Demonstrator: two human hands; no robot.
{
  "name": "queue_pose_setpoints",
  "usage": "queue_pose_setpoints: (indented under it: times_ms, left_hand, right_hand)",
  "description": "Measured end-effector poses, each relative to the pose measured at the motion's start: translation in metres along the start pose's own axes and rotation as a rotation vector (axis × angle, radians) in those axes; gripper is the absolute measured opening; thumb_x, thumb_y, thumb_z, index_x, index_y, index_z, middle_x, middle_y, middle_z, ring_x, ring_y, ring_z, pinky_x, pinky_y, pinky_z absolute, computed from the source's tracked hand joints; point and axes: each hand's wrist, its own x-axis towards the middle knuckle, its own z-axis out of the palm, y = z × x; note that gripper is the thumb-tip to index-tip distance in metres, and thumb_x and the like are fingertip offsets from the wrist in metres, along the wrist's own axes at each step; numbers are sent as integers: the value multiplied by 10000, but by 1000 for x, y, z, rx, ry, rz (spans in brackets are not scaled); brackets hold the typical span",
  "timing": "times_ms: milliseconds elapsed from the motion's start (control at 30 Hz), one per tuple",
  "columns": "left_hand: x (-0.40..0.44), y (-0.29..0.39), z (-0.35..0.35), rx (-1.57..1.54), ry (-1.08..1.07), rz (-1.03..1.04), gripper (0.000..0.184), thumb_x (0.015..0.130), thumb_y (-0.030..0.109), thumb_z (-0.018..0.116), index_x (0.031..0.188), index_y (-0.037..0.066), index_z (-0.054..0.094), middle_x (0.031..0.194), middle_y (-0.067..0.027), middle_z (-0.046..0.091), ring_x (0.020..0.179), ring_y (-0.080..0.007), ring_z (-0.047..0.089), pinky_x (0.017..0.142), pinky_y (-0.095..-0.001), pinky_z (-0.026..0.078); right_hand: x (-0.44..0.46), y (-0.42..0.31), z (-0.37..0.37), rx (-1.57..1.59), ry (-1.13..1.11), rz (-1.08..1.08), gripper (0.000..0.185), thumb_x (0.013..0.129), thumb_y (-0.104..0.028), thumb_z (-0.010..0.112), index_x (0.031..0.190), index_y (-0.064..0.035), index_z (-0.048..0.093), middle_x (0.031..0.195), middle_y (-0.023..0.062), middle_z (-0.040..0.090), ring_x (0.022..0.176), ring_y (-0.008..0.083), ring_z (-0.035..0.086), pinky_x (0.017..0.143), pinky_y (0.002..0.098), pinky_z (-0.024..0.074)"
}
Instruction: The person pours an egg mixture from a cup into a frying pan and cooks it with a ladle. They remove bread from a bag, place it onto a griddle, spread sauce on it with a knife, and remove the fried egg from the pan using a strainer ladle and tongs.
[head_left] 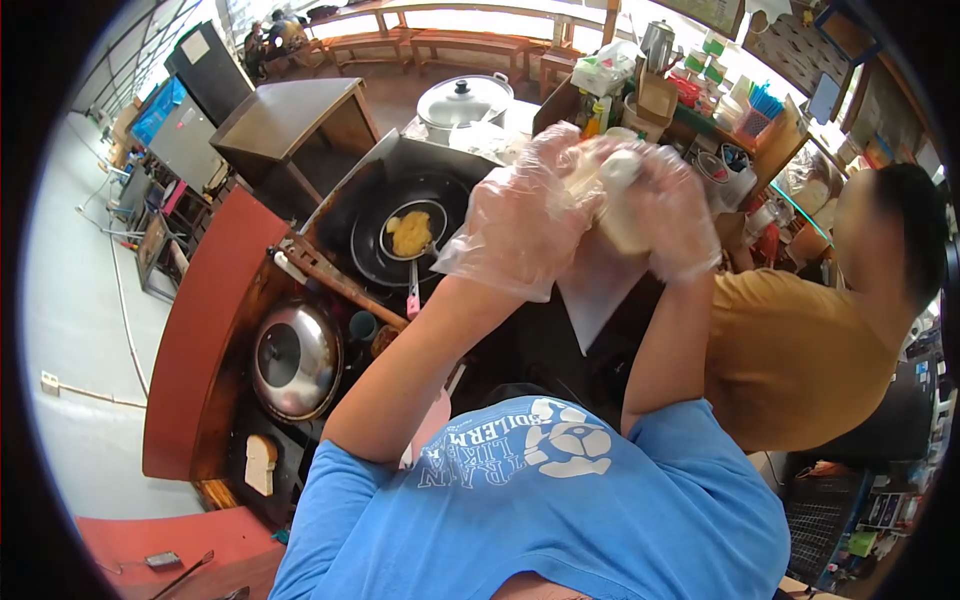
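Observation:
Both hands wear clear plastic gloves and are raised together at the upper middle. My left hand closes around one side of a pale, whitish food item. On its other side, my right hand grips it with bent fingers. The glove plastic blurs the item's outline. A white sheet hangs below the hands. Left of them, a black wok holds a small pan or ladle with yellow cooked food in it and a pink-ended handle.
A person in a mustard shirt stands close at the right. A domed metal lid and a bread slice lie at the left. Behind are a lidded pot, a metal table and a crowded counter with a kettle.

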Motion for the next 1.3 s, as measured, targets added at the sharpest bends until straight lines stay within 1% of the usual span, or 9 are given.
queue_pose_setpoints:
  times_ms: [67,133,200,333,467,533,667,1267,1300]
  left_hand:
    - [15,-7,0,217,134,239,532,828,293,745,1261,33,575,1101,-144,720,951,-274,722,917,-355,526]
    - [17,-10,-4,119,146,114,484,846,258,744,1242,24,593,1131,-153,713,1070,-252,690,922,-324,523]
    - [11,-38,-12,190,46,150,480,845,250,733,1234,22,567,1112,-127,710,941,-297,695,809,-387,529]
    - [-17,-53,-45,412,-137,279,357,781,124,772,1114,106,644,1001,-21,735,851,-222,701,727,-358,524]
    - [-67,-86,-68,352,-208,-55,322,759,108,785,1059,111,670,961,-17,741,864,-228,708,783,-361,536]
    - [-85,-96,-75,315,-147,-139,255,792,99,772,1023,63,671,905,-85,740,796,-261,711,718,-360,539]
    - [-149,-118,-72,122,108,-683,183,835,73,751,999,22,687,845,-107,735,734,-173,712,694,-295,549]
    - [-216,-92,-59,-48,163,-1155,233,907,114,699,1075,-39,650,883,-138,719,793,-185,708,726,-319,583]
    - [-211,-89,-58,-35,148,-1167,232,904,113,703,1067,-44,653,877,-135,721,795,-177,706,725,-314,581]
  right_hand:
    - [35,22,-36,-19,131,70,304,895,-69,588,1176,-96,699,1088,33,693,979,135,624,882,292,490]
    - [73,50,-85,-200,337,127,309,906,-122,586,1192,-113,702,1033,12,699,927,106,624,837,278,494]
    - [113,88,-147,-540,441,-37,314,911,-179,590,1198,-114,701,992,31,709,889,130,637,819,290,497]
    - [216,242,-310,-1334,343,-285,309,913,-208,591,1175,-82,696,971,127,718,882,253,658,833,340,499]
    - [260,328,-382,-1305,103,-197,308,928,-263,590,1143,-70,697,1007,158,711,913,302,651,854,370,492]
    - [271,355,-381,-1419,125,-205,311,934,-285,592,1133,-73,701,1021,152,710,924,290,650,857,369,490]
    - [269,411,-372,-701,489,156,365,910,-369,570,1140,-114,694,1110,148,691,1069,312,630,927,399,489]
    - [270,622,-349,-700,579,366,357,945,-353,519,1157,-118,683,1148,142,686,1084,299,636,951,423,487]
    - [274,627,-352,-1187,343,357,336,945,-327,504,1145,-123,681,1153,139,686,1084,312,644,933,429,510]
